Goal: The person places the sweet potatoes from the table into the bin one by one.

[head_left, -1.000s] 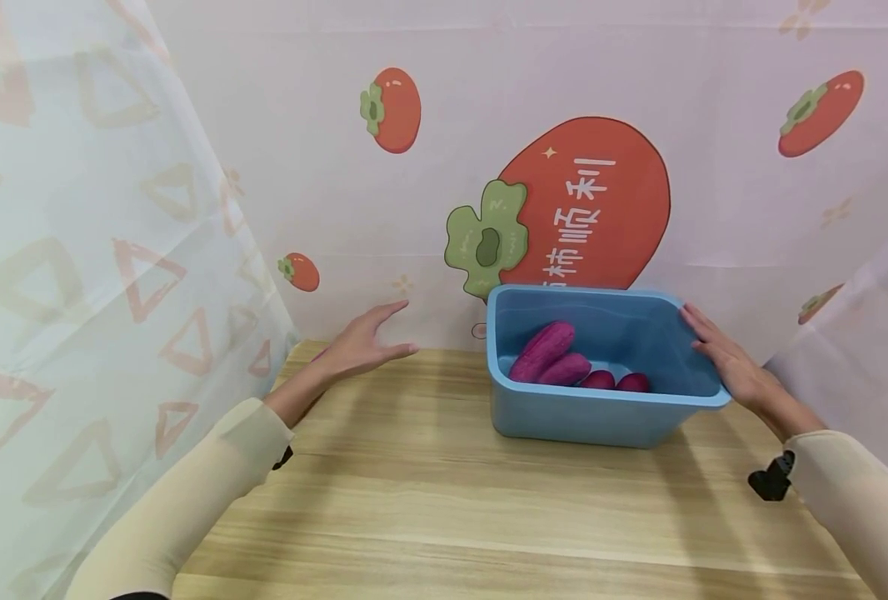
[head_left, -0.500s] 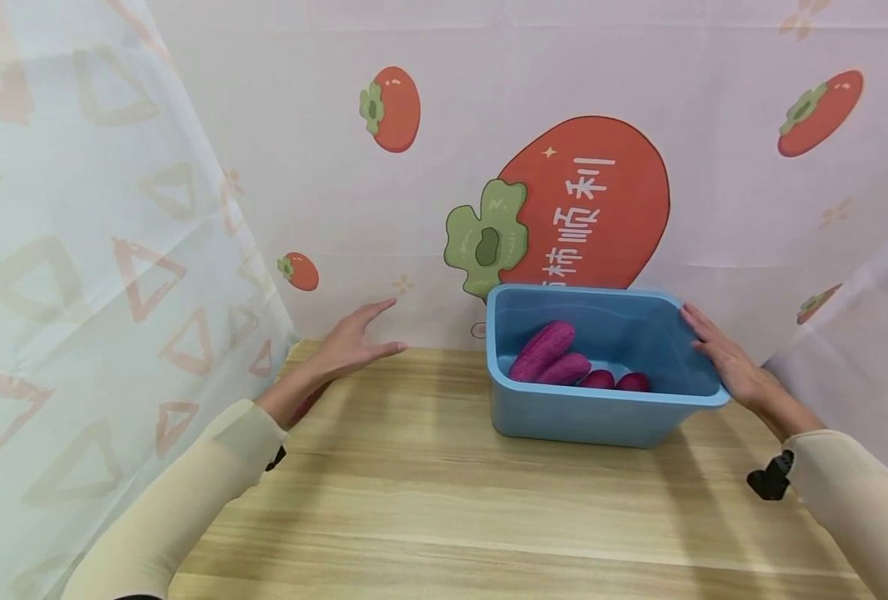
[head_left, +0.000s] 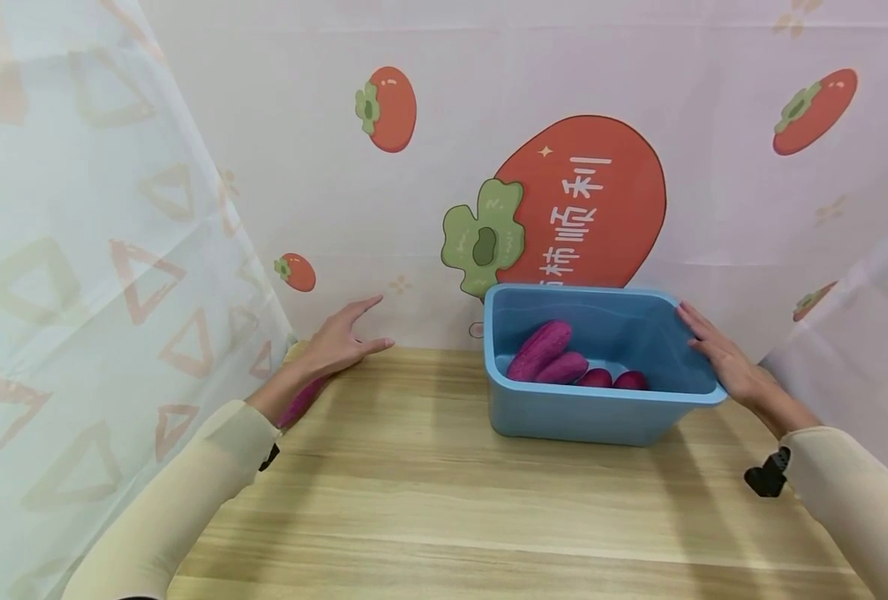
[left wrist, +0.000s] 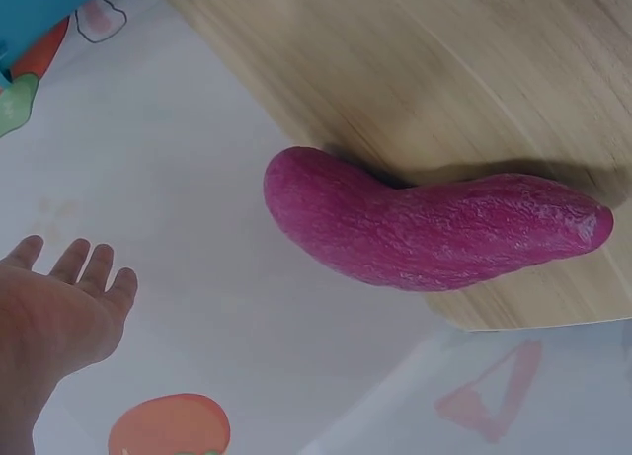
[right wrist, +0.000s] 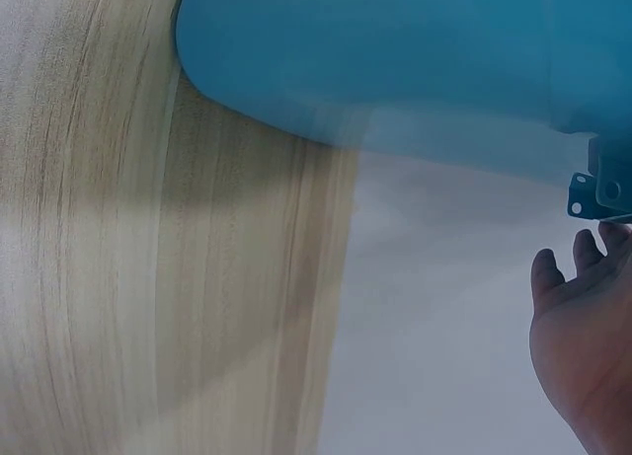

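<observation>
My left hand (head_left: 335,342) hovers over the table's back left corner, thumb and fingers spread, with nothing in it. Below its wrist lies a curved purple sweet potato (left wrist: 425,228), partly hidden by the forearm in the head view. In the left wrist view the left hand shows apart from it. A blue plastic bin (head_left: 571,421) stands at the back right. Straight fingers of my right hand (head_left: 732,367) rest against its right rim. Inside are two long purple sweet potatoes (head_left: 541,352) and two rounded dark red ends (head_left: 631,381), partly hidden by the front wall.
The wood-grain table (head_left: 444,508) ends at a white back curtain (head_left: 301,125) printed with persimmons. Another printed curtain (head_left: 99,292) closes off the left side, and a pale one (head_left: 864,333) the right.
My left hand has drifted left and slightly toward me, and more of the sweet potato under its wrist shows. The right hand stays at the bin rim.
</observation>
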The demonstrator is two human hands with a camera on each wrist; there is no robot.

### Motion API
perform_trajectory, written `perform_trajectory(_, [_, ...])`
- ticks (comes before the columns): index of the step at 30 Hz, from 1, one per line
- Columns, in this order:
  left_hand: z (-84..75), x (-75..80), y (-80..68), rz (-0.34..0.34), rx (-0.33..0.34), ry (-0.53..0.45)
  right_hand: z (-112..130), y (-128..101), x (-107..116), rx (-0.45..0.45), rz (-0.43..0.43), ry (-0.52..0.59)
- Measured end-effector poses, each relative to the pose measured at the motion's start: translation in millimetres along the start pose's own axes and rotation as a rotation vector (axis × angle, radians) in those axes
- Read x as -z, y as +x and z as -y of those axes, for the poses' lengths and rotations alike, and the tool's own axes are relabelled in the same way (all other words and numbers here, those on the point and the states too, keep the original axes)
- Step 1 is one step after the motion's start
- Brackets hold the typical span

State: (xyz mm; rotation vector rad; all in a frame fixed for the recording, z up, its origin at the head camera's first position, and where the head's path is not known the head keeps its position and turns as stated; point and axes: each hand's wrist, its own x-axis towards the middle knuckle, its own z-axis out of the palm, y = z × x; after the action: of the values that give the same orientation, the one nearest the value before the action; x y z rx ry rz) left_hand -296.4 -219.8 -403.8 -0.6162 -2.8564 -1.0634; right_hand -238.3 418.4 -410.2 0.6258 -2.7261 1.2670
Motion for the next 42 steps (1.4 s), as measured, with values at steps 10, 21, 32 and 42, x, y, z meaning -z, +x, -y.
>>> perform_trajectory(10, [10.1, 2.7, -0.5, 0.002, -0.016, 0.004, -1, -1, 0, 0.002, -0.006, -0.013])
perform_trajectory(21, [25.2, 5.2, -5.6, 0.015, -0.009, 0.014, -3, 0, 1, -0.002, -0.001, -0.017])
perform_trajectory(32, [44.2, 6.7, -5.9, 0.029, -0.003, -0.013, -2, 0, 1, 0.007, -0.008, -0.003])
perform_trajectory(42, [62.0, 7.7, -9.5, 0.041, 0.011, -0.021, -1, 1, 1, 0.012, -0.004, 0.004])
